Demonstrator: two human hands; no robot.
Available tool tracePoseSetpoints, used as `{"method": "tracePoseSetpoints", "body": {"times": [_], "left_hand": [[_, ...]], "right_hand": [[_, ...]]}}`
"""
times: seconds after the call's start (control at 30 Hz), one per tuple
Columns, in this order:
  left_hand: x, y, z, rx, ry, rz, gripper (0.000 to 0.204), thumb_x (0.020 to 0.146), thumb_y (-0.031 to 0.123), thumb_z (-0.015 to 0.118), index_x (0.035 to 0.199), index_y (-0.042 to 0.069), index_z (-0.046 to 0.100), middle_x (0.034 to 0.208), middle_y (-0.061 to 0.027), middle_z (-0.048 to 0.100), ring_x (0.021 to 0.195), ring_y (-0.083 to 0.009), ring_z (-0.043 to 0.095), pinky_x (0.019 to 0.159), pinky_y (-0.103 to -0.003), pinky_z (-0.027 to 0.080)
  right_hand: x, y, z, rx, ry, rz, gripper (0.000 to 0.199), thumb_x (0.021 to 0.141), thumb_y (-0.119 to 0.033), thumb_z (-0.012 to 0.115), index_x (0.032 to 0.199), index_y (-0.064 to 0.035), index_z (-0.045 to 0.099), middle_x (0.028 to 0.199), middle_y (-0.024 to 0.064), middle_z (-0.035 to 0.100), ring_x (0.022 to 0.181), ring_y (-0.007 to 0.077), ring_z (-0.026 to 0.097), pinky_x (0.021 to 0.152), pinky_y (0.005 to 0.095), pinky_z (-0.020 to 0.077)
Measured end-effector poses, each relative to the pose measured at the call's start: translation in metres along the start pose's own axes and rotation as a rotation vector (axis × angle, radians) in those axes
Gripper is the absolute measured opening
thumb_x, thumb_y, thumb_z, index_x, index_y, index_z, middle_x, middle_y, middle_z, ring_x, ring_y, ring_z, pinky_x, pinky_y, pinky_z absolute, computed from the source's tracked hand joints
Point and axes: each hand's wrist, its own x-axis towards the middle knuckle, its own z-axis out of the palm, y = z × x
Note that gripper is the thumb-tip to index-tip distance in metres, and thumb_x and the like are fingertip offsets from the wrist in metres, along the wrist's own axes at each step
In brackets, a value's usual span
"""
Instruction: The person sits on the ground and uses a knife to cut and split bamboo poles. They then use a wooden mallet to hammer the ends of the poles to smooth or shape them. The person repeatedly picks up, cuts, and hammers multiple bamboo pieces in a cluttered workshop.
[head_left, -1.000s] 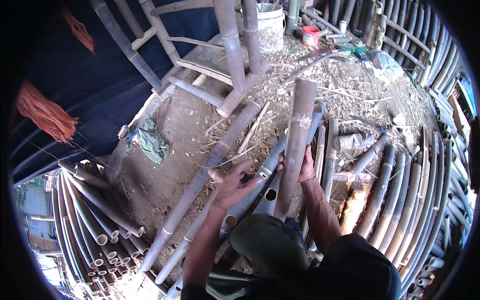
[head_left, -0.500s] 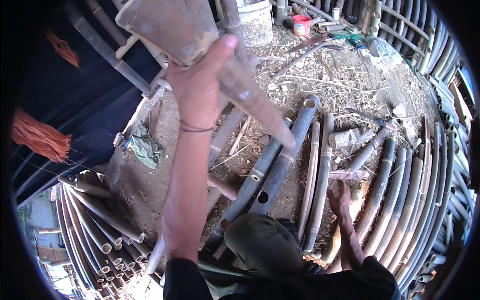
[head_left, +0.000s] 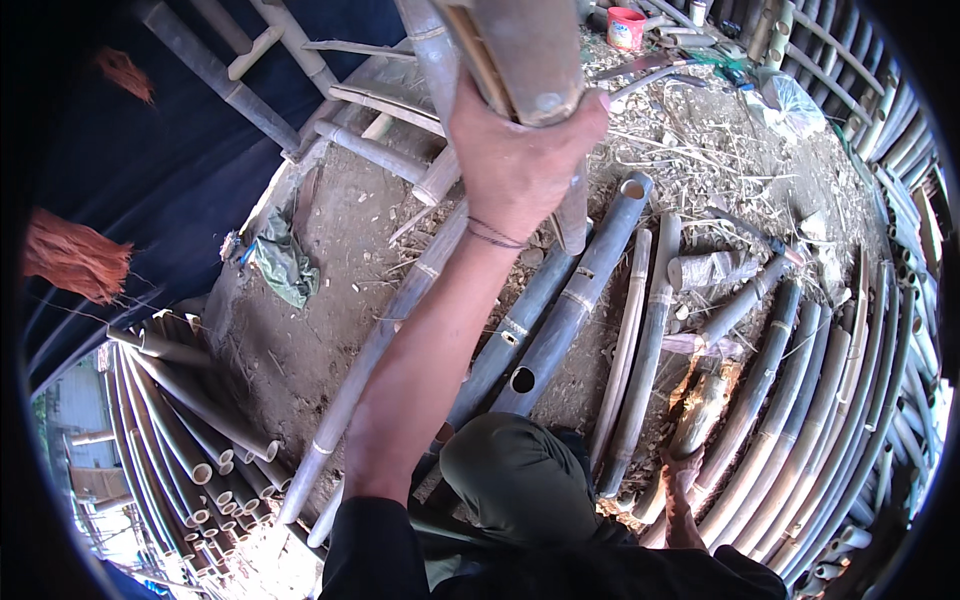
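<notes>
My left hand (head_left: 520, 170) is raised at the top middle, wrapped round a weathered brownish-grey piece (head_left: 530, 60) with a slot in its side and a tapered lower end; I cannot tell its exact kind. That tapered end hangs over two dark bamboo poles with cut holes. The longer holed pole (head_left: 572, 305) lies beside the other holed pole (head_left: 500, 350), both running toward my knee. At the lower right my right hand (head_left: 683, 475) closes round the near end of a short, thick wooden billet (head_left: 705, 405). Its fingertips are partly hidden.
Several loose bamboo poles (head_left: 765, 410) lie along the right. A hatchet-like tool (head_left: 755, 235) lies beyond them. Bamboo stacks (head_left: 190, 430) rise at lower left. Wood chips (head_left: 690, 140), a red bucket (head_left: 626, 30) and a green plastic sheet (head_left: 285, 265) lie on the dirt floor.
My left hand has swung right, and its piece has turned more upright and toward me. My right hand has come down from beside the billet's far end and closed on its near end.
</notes>
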Motion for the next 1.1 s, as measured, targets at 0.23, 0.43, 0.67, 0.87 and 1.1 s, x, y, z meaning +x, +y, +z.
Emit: {"method": "tracePoseSetpoints", "body": {"times": [0.23, 0.43, 0.67, 0.87, 1.1], "left_hand": [[0.012, -0.027, 0.006, 0.096, -0.150, 0.025, 0.066, 0.060, 0.022, 0.083, 0.114, -0.002, 0.053, 0.100, -0.0182, 0.068, 0.087, -0.0276, 0.070, 0.081, -0.036, 0.058], [0.045, -0.036, 0.017, 0.293, -0.358, -0.093, 0.065, 0.060, 0.028, 0.084, 0.112, -0.003, 0.060, 0.105, -0.0173, 0.069, 0.094, -0.0259, 0.068, 0.086, -0.034, 0.055], [0.050, -0.045, 0.023, 0.371, -0.309, -0.184, 0.078, 0.053, 0.037, 0.084, 0.116, -0.003, 0.060, 0.107, -0.0210, 0.069, 0.098, -0.0311, 0.068, 0.090, -0.035, 0.053], [0.057, -0.058, 0.038, 0.369, -0.190, -0.195, 0.076, 0.050, 0.036, 0.084, 0.113, 0.001, 0.060, 0.107, -0.0207, 0.069, 0.099, -0.0331, 0.068, 0.091, -0.038, 0.054], [0.053, -0.062, 0.033, 0.399, -0.156, -0.215, 0.076, 0.050, 0.039, 0.086, 0.114, 0.005, 0.062, 0.107, -0.0194, 0.070, 0.100, -0.0319, 0.069, 0.092, -0.037, 0.054]], "right_hand": [[0.033, -0.104, -0.114, 0.364, 0.082, -0.330, 0.100, 0.072, -0.040, 0.082, 0.145, 0.0017, 0.028, 0.133, 0.0253, 0.049, 0.121, 0.0383, 0.052, 0.102, 0.0491, 0.0438], [0.072, -0.333, -0.299, 0.515, 0.286, -0.969, 0.092, 0.077, -0.036, 0.079, 0.145, 0.0027, 0.030, 0.135, 0.0253, 0.050, 0.121, 0.0364, 0.053, 0.103, 0.0464, 0.0448], [0.046, -0.523, -0.381, 0.058, 0.561, -1.520, 0.079, 0.084, -0.033, 0.074, 0.146, -0.0047, 0.034, 0.129, 0.0229, 0.055, 0.112, 0.0319, 0.059, 0.095, 0.0409, 0.0499], [0.040, -0.556, -0.388, -0.254, 0.668, -1.562, 0.068, 0.090, -0.032, 0.069, 0.148, -0.0140, 0.038, 0.122, 0.0199, 0.061, 0.101, 0.0271, 0.066, 0.085, 0.0354, 0.0556], [0.067, -0.550, -0.366, -0.178, 0.709, -1.667, 0.075, 0.085, -0.024, 0.075, 0.149, -0.0222, 0.037, 0.127, 0.0183, 0.060, 0.105, 0.0284, 0.066, 0.087, 0.0424, 0.0569]]}}
